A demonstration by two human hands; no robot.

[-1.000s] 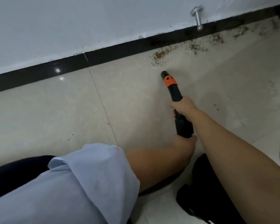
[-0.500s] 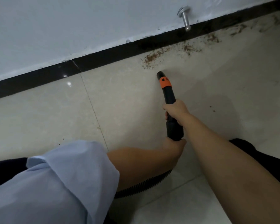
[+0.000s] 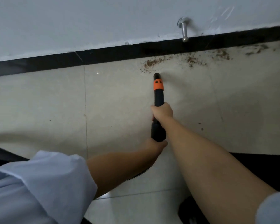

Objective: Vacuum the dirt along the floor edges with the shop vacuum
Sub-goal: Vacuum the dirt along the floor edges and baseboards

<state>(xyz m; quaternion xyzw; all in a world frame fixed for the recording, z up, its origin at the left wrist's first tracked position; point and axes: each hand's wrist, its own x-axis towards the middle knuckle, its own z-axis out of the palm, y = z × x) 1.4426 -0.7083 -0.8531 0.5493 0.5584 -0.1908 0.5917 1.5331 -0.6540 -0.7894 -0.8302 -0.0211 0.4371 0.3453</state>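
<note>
Nozzle (image 3: 158, 92) of black vacuum wand, orange collar, tip just short of brown dirt (image 3: 152, 63) along black baseboard (image 3: 103, 55). Right hand (image 3: 162, 111) clenched round mid-wand; left hand (image 3: 155, 145) grasping rear end by ribbed hose (image 3: 145, 171). Metal doorstop (image 3: 183, 30) on wall above.

Metal door stopper (image 3: 184, 31) sticks out of the white wall (image 3: 87, 21), just above the black baseboard (image 3: 55, 59). Dark shoe (image 3: 189, 210) at bottom right.

floor tiles (image 3: 39, 102) glossy, smooth | nozzle (image 3: 159, 92) matt plastic | door stop (image 3: 184, 30) brushed metal
</note>
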